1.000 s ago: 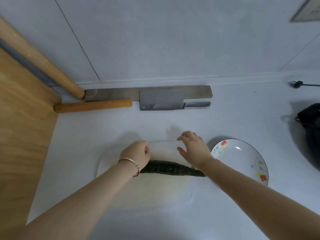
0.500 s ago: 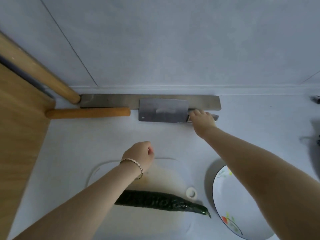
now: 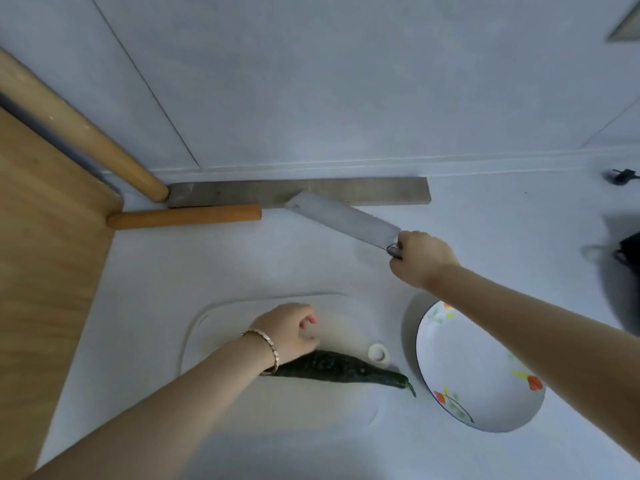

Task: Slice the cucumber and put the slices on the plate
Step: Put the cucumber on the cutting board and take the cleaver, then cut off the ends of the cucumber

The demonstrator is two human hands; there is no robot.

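Observation:
A dark green whole cucumber (image 3: 339, 370) lies across a white cutting board (image 3: 221, 327), its thin end pointing right toward the plate. My left hand (image 3: 287, 332) rests loosely curled at the cucumber's left part, covering that end. My right hand (image 3: 420, 258) grips the handle of a cleaver (image 3: 341, 220), holding it in the air above the counter with the blade pointing up-left. A white plate (image 3: 481, 368) with a flower pattern sits to the right of the board with nothing on it.
A metal strip (image 3: 298, 192) lies along the wall. Two wooden rolling pins (image 3: 183, 216) sit at the back left beside a wooden board (image 3: 45, 254). Dark objects (image 3: 628, 254) stand at the right edge.
My right hand reached from the cucumber to the cleaver by the wall, closed on its handle and lifted it toward the board. My left hand stayed near the cucumber.

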